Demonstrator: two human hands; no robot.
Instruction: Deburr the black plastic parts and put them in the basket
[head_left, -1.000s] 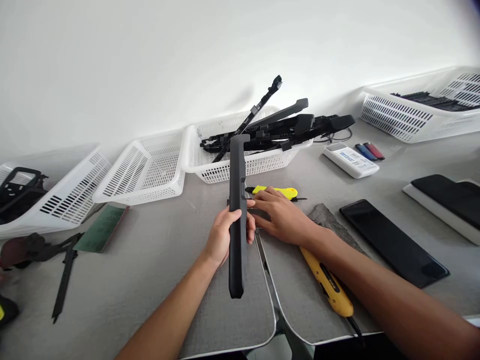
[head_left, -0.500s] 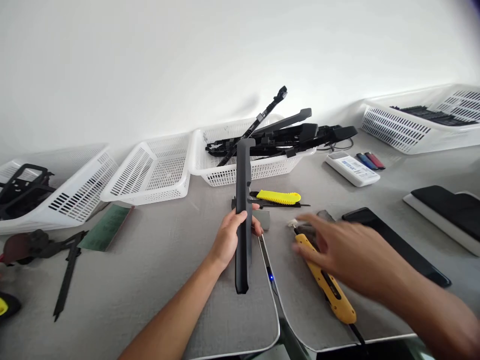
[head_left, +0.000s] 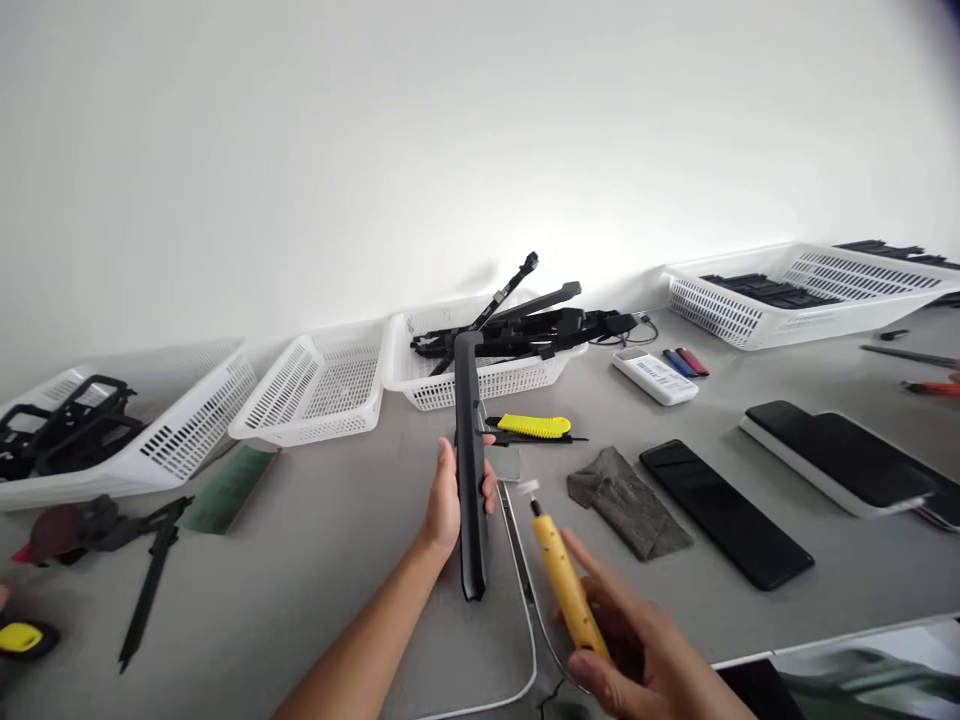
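My left hand grips a long black plastic bar at its middle, holding it on edge above the grey table, its hooked end pointing toward the baskets. My right hand, low at the right, is closed round a yellow pen-shaped tool with a white tip aimed up toward the bar; a cable runs from its rear end. A yellow utility knife lies just beyond the bar. A grey cloth lies to the right of the tool.
White baskets line the wall: one with black parts at left, an empty one, one piled with black bars, another far right. Black phones, a white device and loose black pieces lie around.
My right hand left the bar, reached to the yellow tool on the table and picked it up. The left hand kept its hold on the bar. The view tilted upward.
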